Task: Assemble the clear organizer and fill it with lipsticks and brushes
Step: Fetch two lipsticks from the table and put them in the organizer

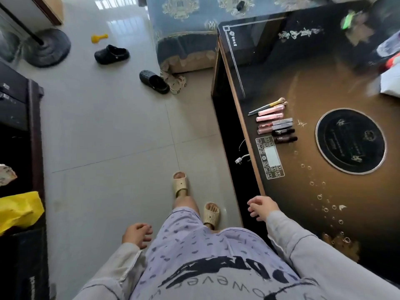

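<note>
Low in the frame, left of centre, the left hand (136,234) hangs loosely curled, holding nothing. Further right, the right hand (263,210) hovers at the table (287,191) edge, fingers relaxed and empty. Right of centre, brushes (266,106) and lipsticks (270,118) lie in a row on the table, beside a round black plate (350,141).

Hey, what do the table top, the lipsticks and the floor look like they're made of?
Table top: probably glossy dark glass or lacquer; it shows blurred reflections. Lipsticks: likely plastic tubes, some pale pink, two dark and shiny; too small to be sure. Floor: polished pale tile, shown by grout lines and window glare.
</note>
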`<state>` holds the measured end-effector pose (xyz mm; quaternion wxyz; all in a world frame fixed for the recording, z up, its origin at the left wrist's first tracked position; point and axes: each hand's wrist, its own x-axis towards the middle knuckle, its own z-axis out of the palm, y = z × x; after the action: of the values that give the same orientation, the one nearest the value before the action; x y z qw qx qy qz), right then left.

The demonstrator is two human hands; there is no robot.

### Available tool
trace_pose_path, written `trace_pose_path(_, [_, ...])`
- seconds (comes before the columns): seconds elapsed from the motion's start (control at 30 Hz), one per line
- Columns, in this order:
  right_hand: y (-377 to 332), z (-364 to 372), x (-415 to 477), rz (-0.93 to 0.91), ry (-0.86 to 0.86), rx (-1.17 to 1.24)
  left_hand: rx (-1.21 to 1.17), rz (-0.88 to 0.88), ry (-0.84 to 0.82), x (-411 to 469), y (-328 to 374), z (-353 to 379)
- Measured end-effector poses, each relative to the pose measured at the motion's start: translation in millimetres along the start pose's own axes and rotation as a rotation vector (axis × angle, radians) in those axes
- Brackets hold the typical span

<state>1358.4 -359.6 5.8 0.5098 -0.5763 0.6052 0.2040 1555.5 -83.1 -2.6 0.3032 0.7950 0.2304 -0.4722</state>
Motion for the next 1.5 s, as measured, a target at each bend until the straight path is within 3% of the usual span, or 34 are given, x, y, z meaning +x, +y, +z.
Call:
trace_pose_path(0.2, [-15, -4, 19, 0.158, 0.092, 0.158, 0.227, 0.095, -0.130, 30, 123, 5])
trace_pose_path(0.47, [-13, 44, 25, 0.429, 0.293, 0.568, 0.596, 0.384, -0.296, 46, 318, 46])
trace_pose_path(0.6, [-19, 74, 18, 0.525, 0.265, 0.673, 0.773, 0.497, -0.324, 46, 378, 72])
trace_pose_path(0.8, [-45, 83, 8, 0.605, 0.313, 0.835, 0.997, 0.491, -0.374, 51, 394, 105])
trace_pose_path(1.13, [-62, 15, 24, 0.481, 0.433, 1.030, 1.342, 0.434, -0.330, 61, 368, 131])
trace_pose_path(1.5, [-59, 1, 35, 0.556, 0.376, 0.965, 1.386, 0.577, -0.417, 26, 386, 225])
